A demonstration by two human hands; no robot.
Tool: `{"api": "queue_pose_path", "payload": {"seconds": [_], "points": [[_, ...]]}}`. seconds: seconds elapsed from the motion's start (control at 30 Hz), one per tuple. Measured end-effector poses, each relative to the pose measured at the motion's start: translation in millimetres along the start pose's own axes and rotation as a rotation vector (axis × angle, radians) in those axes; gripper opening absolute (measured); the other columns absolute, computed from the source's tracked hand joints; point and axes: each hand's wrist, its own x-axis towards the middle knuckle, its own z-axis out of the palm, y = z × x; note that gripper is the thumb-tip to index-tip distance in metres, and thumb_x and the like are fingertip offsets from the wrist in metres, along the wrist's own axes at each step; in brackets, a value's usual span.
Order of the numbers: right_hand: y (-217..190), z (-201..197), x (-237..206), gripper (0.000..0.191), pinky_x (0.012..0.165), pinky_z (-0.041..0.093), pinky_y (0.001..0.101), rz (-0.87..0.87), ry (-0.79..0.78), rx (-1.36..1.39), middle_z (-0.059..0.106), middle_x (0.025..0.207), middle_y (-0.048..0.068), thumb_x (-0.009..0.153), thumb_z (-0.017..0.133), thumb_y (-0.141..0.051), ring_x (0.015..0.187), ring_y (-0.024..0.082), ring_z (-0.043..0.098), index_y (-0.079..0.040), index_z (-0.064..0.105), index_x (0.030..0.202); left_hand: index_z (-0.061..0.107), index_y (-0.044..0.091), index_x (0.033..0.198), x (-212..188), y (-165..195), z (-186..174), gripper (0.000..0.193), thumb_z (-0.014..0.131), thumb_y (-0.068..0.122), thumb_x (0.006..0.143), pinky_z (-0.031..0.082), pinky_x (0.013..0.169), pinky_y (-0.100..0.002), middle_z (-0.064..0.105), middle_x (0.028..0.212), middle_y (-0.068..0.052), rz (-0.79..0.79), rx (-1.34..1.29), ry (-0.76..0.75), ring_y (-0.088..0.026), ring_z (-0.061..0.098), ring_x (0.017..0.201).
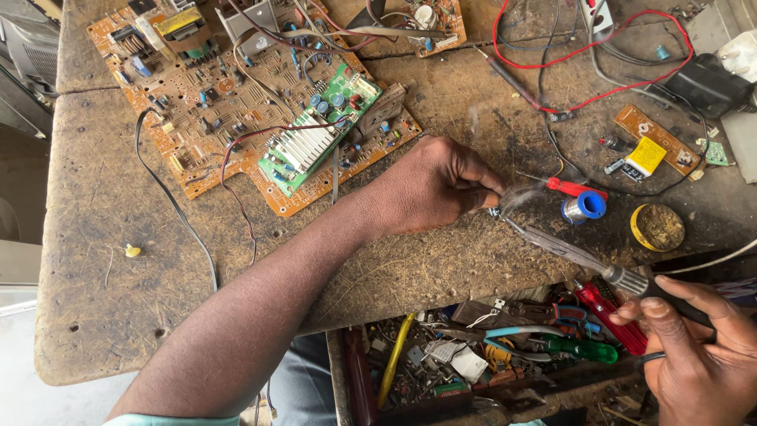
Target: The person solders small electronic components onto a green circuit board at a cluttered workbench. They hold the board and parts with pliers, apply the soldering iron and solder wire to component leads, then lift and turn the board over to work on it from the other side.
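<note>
The left hand (430,185) pinches a small part (493,207) against the surface (441,260) so the soldering iron (576,256), clenched in the right hand (698,347), touches it steadily.

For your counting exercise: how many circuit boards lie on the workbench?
4: a large orange board top left, one at top centre, a narrow strip and a tiny green one right. Wires may hide others.

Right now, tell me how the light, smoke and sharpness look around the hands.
Head view: soft, even daylight, with no hard shadows or glare on the wooden bench. A faint wisp of smoke hazes the spot where the left hand meets the soldering iron tip. The right hand is cut off at the frame's corner. The circuit board stays sharp.
</note>
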Motion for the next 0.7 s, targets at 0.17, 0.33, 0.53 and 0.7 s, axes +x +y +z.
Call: {"api": "queue_pose_path", "payload": {"seconds": [0.17,0.33,0.53,0.7], "points": [[1,1,-1,0.012,0.084,0.065,0.0448,0.002,0.025,0.004,0.067,0.089,0.026,0.107,0.063,0.013,0.082,0.028,0.072,0.013,0.063,0.119,0.078,0.007,0.108,0,-1,2,0.021,0.077,0.006,0.087,0.063,0.078,-0.029,0.08,0.098,-0.008,-0.033,0.001,0.002,-0.015,0.078,0.084],[-5,6,2,0.01,0.083,0.066,0.0433,-0.036,-0.024,-0.058,0.067,0.094,0.025,0.109,0.063,0.013,0.084,0.029,0.073,0.013,0.063,0.119,0.078,0.008,0.107,-1,0,1,0.02,0.077,0.006,0.087,0.063,0.079,-0.03,0.08,0.099,-0.008,-0.01,0.016,0.006,-0.016,0.079,0.086],[-18,7,-2,0.013,0.084,0.064,0.0369,-0.06,0.006,-0.317,0.066,0.111,0.024,0.105,0.064,0.012,0.096,0.03,0.074,0.013,0.061,0.118,0.078,0.008,0.105,0,5,1,0.018,0.079,0.01,0.087,0.062,0.074,-0.031,0.079,0.093,-0.009,-0.046,0.05,-0.001,-0.017,0.078,0.08],[-22,6,0,0.016,0.092,0.065,0.035,-0.295,-0.102,-0.42,0.065,0.121,0.026,0.107,0.067,0.01,0.103,0.03,0.075,0.007,0.058,0.12,0.078,0.008,0.104,-1,8,1,0.016,0.078,0.011,0.089,0.061,0.07,-0.032,0.079,0.091,-0.008,-0.04,0.029,-0.011,-0.016,0.077,0.077]]}}
